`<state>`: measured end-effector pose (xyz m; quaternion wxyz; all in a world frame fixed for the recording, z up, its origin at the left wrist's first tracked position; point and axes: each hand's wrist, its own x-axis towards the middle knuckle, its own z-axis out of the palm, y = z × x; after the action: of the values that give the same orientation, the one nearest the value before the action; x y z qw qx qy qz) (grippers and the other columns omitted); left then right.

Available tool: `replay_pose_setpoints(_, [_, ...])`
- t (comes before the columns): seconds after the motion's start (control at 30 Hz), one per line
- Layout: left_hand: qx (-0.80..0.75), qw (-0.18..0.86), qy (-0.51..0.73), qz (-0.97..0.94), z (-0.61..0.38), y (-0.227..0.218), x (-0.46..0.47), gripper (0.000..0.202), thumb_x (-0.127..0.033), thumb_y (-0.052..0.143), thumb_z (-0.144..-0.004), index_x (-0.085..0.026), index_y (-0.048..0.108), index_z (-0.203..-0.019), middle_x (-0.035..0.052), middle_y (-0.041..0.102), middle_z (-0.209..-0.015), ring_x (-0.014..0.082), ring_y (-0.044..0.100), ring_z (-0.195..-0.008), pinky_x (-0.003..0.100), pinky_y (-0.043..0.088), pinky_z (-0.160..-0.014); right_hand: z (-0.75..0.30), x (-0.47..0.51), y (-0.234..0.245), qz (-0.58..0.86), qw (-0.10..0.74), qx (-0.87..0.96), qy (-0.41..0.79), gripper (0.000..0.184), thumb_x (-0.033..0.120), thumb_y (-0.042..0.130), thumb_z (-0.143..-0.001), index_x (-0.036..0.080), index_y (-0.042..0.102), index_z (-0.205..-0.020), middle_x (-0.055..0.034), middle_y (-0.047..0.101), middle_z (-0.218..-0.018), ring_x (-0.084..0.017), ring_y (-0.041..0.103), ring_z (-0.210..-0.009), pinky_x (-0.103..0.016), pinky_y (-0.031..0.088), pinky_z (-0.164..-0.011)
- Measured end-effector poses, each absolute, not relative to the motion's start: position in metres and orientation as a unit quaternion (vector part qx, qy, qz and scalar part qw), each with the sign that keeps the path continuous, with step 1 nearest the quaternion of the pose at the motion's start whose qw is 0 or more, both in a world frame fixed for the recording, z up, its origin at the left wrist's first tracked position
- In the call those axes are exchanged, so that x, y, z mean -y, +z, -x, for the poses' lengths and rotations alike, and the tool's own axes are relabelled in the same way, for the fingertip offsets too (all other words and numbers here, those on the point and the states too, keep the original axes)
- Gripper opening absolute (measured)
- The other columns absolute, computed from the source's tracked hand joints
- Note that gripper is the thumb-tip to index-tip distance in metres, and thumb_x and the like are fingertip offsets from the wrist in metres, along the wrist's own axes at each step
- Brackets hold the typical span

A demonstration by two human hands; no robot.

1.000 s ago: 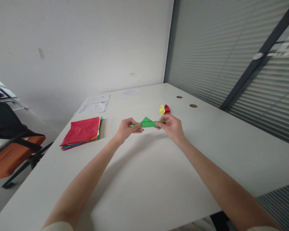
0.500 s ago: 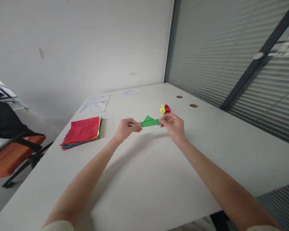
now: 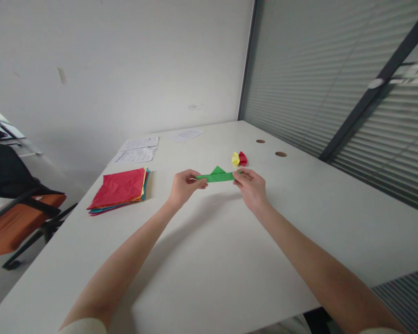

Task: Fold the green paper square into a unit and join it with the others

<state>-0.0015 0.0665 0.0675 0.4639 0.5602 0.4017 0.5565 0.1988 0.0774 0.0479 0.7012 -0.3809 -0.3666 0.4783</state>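
Observation:
A green folded paper (image 3: 218,177), a narrow strip with a small triangle standing up from its upper edge, is held in the air over the white table. My left hand (image 3: 185,186) pinches its left end between thumb and fingers. At its right end my right hand (image 3: 252,186) grips it the same way. Just beyond my right hand, on the table, lie a yellow folded paper piece (image 3: 235,159) and a red folded paper piece (image 3: 243,158), side by side and touching.
A stack of coloured paper sheets (image 3: 120,190), red on top, lies to the left on the white table (image 3: 202,269). Printed sheets (image 3: 135,155) rest farther back. Two round holes (image 3: 280,154) pierce the table at the right, near the blinds. An orange-seated chair (image 3: 17,222) stands at the left.
The green paper strip has levelled out slightly between my hands, and its triangle shows a little farther right. Both hands keep hold of its ends.

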Motion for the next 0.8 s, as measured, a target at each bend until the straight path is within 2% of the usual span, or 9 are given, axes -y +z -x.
replay_pose_setpoints(0.13, [-0.405, 0.467, 0.571, -0.541, -0.005, 0.071, -0.059, 0.045, -0.037, 0.083, -0.057, -0.015, 0.051, -0.080, 0.0001, 0.065, -0.066, 0.0192, 0.070, -0.059, 0.033, 0.060, -0.060, -0.196, -0.079, 0.041, 0.375, 0.700, 0.375, 0.478, 0.034, 0.033, 0.085, -0.052, 0.019, 0.064, -0.074, 0.0024, 0.063, -0.066, -0.011, 0.061, -0.060, -0.029, 0.056, -0.061])
replay_pose_setpoints(0.3, [-0.406, 0.472, 0.583, -0.521, -0.010, 0.074, -0.055, 0.051, -0.045, 0.081, -0.060, -0.018, 0.041, -0.075, -0.0008, 0.063, -0.068, 0.0212, 0.070, -0.057, 0.034, 0.060, -0.055, -0.193, -0.078, 0.039, 0.368, 0.692, 0.394, 0.480, 0.034, 0.035, 0.083, -0.055, 0.019, 0.063, -0.077, 0.0026, 0.063, -0.066, -0.012, 0.062, -0.062, -0.032, 0.057, -0.066])
replay_pose_setpoints(0.63, [-0.383, 0.444, 0.617, -0.525, -0.005, 0.074, -0.060, 0.048, -0.043, 0.081, -0.062, -0.018, 0.042, -0.076, 0.0014, 0.067, -0.064, 0.0219, 0.070, -0.057, 0.034, 0.059, -0.056, -0.190, -0.072, 0.048, 0.337, 0.712, 0.383, 0.483, 0.034, 0.032, 0.085, -0.052, 0.021, 0.060, -0.074, 0.0054, 0.061, -0.061, -0.010, 0.060, -0.060, -0.029, 0.056, -0.066])
replay_pose_setpoints(0.8, [-0.368, 0.440, 0.615, -0.541, -0.005, 0.076, -0.058, 0.047, -0.043, 0.078, -0.065, -0.019, 0.044, -0.087, 0.0002, 0.069, -0.063, 0.0202, 0.070, -0.061, 0.033, 0.060, -0.062, -0.191, -0.072, 0.048, 0.331, 0.714, 0.381, 0.485, 0.034, 0.033, 0.084, -0.053, 0.022, 0.060, -0.075, 0.0049, 0.061, -0.064, -0.010, 0.060, -0.061, -0.028, 0.055, -0.065])
